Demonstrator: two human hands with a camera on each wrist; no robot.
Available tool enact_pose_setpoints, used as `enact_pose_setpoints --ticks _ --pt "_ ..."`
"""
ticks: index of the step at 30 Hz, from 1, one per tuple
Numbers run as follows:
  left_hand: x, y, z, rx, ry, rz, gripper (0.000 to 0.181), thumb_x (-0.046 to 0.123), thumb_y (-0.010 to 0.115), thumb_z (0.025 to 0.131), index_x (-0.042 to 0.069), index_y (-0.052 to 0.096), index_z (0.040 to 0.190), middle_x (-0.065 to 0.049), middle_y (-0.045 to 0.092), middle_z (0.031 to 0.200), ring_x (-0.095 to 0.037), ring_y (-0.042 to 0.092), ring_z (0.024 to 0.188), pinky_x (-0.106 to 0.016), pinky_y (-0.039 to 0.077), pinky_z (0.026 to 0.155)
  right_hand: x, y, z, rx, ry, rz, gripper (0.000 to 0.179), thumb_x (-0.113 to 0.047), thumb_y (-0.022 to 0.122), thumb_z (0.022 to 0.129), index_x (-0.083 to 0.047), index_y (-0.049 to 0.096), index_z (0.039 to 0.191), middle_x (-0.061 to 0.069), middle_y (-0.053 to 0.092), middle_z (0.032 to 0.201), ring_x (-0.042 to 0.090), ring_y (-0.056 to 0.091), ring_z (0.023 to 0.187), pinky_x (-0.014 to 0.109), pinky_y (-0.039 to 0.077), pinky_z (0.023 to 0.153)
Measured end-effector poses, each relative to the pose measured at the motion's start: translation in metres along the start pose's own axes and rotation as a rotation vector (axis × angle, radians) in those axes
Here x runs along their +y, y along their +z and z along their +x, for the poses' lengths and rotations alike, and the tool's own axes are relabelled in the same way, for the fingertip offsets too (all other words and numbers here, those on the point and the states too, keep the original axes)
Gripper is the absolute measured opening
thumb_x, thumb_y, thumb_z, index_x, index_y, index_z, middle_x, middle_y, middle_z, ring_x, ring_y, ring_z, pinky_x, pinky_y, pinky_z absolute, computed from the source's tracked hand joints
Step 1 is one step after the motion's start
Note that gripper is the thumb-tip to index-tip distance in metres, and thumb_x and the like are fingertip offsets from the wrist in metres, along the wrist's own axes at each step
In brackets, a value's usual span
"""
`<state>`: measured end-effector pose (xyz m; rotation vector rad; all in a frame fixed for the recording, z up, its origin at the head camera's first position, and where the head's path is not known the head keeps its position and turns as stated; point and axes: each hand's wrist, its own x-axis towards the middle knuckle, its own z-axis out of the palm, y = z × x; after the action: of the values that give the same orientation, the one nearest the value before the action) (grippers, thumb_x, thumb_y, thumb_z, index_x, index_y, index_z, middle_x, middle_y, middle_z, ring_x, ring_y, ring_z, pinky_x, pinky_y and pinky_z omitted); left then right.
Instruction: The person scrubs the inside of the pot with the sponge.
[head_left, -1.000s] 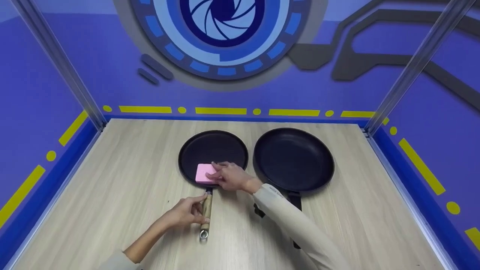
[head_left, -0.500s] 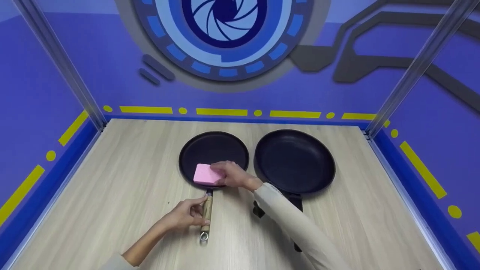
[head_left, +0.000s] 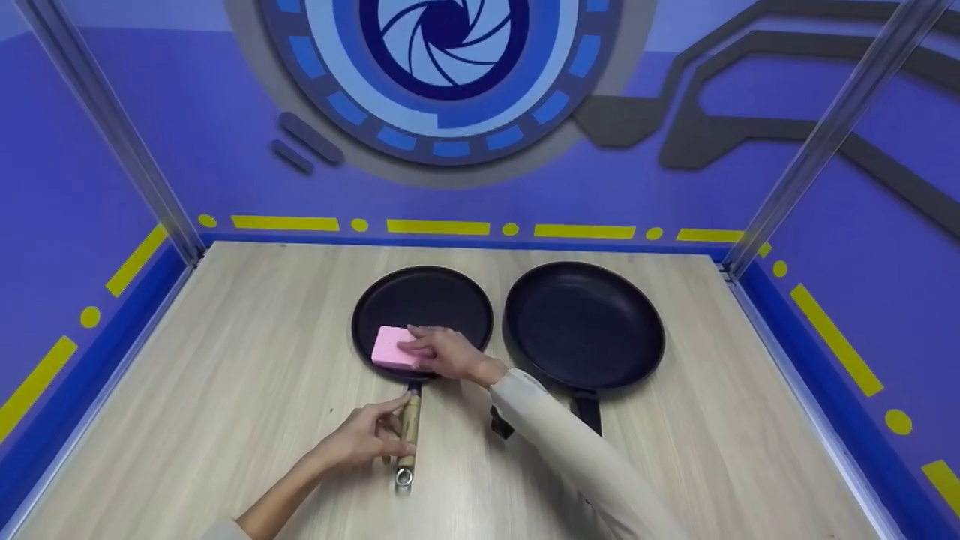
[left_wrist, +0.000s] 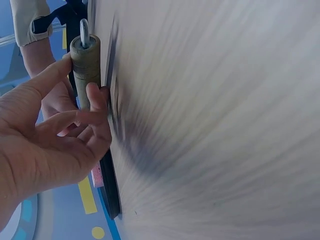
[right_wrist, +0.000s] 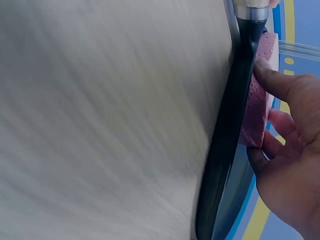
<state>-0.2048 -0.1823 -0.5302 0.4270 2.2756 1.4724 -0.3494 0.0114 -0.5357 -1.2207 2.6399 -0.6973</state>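
Note:
In the head view a shallow black flat pan [head_left: 427, 296] lies on the left, its wooden handle [head_left: 409, 427] toward me. My left hand [head_left: 364, 435] pinches that handle between thumb and fingers; in the left wrist view the handle end [left_wrist: 86, 60] with its metal ring stands between the fingers. A pink sponge [head_left: 390, 346] lies on the near-left part of the pan. My right hand [head_left: 450, 352] grips the sponge from its right side. The right wrist view shows the sponge [right_wrist: 256, 100] just above the pan's rim [right_wrist: 227, 125], thumb against its edge.
A deeper black frying pan [head_left: 585, 322] stands close to the right of the flat pan. Its black handle [head_left: 589, 411] runs toward me, partly hidden under the right sleeve [head_left: 577, 450]. Blue walls [head_left: 465, 199] enclose the wooden table [head_left: 270, 315] at the back and sides.
My right hand has shifted the pink sponge a little left across the pan. The left hand keeps its hold on the handle, and both pans stay in place.

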Motion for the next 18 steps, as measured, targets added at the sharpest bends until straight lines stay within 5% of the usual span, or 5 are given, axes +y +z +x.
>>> enact_pose_setpoints --ticks 4,11,18 --pt "-0.0014 -0.0019 -0.0005 -0.046 0.011 -0.006 0.088 0.017 0.078 0.091 -0.006 0.025 0.158 -0.012 0.064 0.098 -0.009 0.057 0.07 -0.017 0.048 0.055 0.0003 0.0015 0.003 0.011 0.008 -0.032 0.042 -0.018 0.067 0.1 -0.016 0.062 0.142 0.014 0.046 0.157 0.031 0.047 0.145 0.046 0.04 0.122" --pt "-0.0025 0.0015 -0.0055 -0.105 -0.07 -0.237 0.091 0.012 0.074 0.094 0.001 0.013 0.162 -0.01 0.056 0.101 -0.012 0.067 0.08 -0.025 0.062 0.069 0.0035 -0.0001 0.0054 0.001 0.024 -0.046 0.062 -0.021 0.074 0.096 -0.013 0.049 0.152 0.01 0.053 0.154 0.027 0.053 0.14 0.042 0.043 0.12" --pt "0.0029 0.0005 -0.0052 -0.14 -0.069 -0.201 0.09 0.008 0.069 0.097 -0.003 0.007 0.161 -0.01 0.053 0.102 -0.012 0.068 0.083 -0.023 0.062 0.071 0.0031 -0.0045 0.0094 -0.016 -0.02 -0.042 0.051 -0.021 0.074 0.095 -0.013 0.06 0.143 0.014 0.055 0.151 0.03 0.051 0.141 0.044 0.043 0.12"
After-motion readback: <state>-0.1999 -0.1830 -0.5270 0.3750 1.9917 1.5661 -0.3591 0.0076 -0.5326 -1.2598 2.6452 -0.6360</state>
